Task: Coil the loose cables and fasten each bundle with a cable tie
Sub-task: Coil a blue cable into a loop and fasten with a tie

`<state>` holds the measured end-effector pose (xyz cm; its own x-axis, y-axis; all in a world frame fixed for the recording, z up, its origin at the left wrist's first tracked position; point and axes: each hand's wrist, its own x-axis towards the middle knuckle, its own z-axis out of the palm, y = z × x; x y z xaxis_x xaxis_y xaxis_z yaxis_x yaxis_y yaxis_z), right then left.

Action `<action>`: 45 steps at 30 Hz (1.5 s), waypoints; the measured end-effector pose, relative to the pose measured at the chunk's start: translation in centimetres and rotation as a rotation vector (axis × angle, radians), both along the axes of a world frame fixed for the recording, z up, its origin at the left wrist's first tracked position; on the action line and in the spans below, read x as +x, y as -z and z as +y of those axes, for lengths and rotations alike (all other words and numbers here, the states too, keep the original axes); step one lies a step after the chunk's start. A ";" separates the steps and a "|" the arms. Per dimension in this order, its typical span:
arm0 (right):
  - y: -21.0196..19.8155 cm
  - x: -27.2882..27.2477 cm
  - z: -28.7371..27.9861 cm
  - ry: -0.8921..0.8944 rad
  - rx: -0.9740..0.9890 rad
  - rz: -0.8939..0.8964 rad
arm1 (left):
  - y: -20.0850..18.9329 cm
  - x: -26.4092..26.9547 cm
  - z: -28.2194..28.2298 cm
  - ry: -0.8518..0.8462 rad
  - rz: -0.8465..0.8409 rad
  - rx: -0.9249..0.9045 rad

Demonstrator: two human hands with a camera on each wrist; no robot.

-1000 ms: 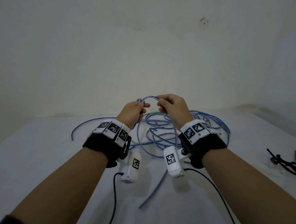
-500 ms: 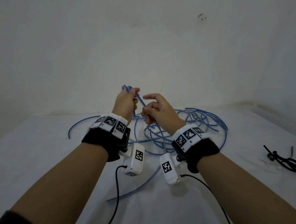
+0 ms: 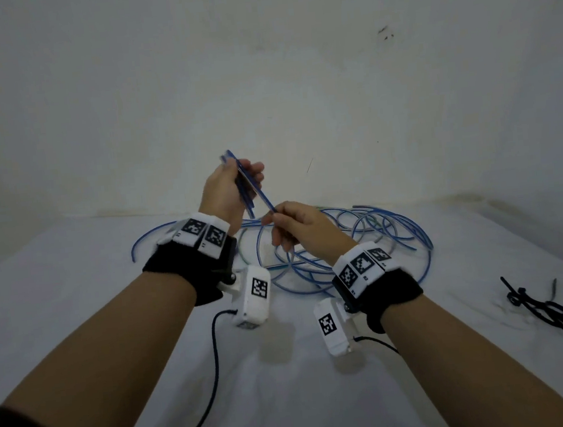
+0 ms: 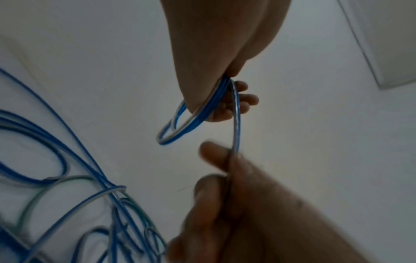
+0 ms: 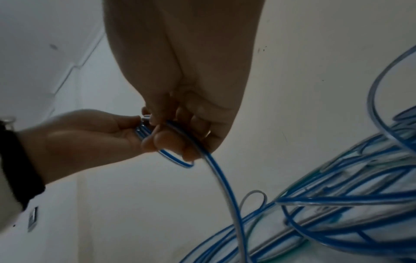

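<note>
Left hand point(image 3: 228, 192) raised above the table point(image 3: 75, 302), fingers curled round a small coil point(image 4: 180, 131) of blue cable, several short loops bunched together and gripped across the palm. One loop end poking up past the knuckles in the head view; lower loop hanging clear below the hand in the left wrist view.

Right hand point(image 3: 295, 227) lower and just beside the left, thumb and forefinger pinching a single strand point(image 3: 265, 199) of the same blue cable; remaining fingers loosely curled. Strand taut, slanting from the pinch up into the left-hand coil. Below the pinch, strand dropping toward the table in the right wrist view.

Rest of the cable point(image 3: 378, 235) in a loose tangled heap on the white table, behind and right of both hands, near the wall point(image 3: 260, 77). One arc point(image 3: 148, 236) trailing out to the left of the heap. Some strands showing a pale or greenish stripe; cannot tell whether one cable or several.

Black cable ties point(image 3: 551, 314) in a small pile at the right edge of the table, well apart from the hands, untouched.

Black wristbands point(image 3: 196, 269) on both wrists, each with white blocks bearing square black-and-white coded markers. No readable lettering or brand anywhere.
</note>
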<state>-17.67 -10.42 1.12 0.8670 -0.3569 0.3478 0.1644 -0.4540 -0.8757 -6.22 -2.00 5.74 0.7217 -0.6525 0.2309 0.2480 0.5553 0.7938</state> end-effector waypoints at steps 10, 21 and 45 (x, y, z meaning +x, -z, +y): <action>-0.5 -1.8 -1.4 -0.242 -0.237 0.282 | -1.4 3.5 2.4 0.032 0.302 -0.290; -1.7 -2.1 -1.0 -0.140 -0.391 0.488 | -2.2 4.8 4.5 0.089 0.352 -0.370; -1.5 -0.5 -1.9 0.432 0.298 -0.084 | -1.7 0.8 6.0 0.589 -0.074 0.224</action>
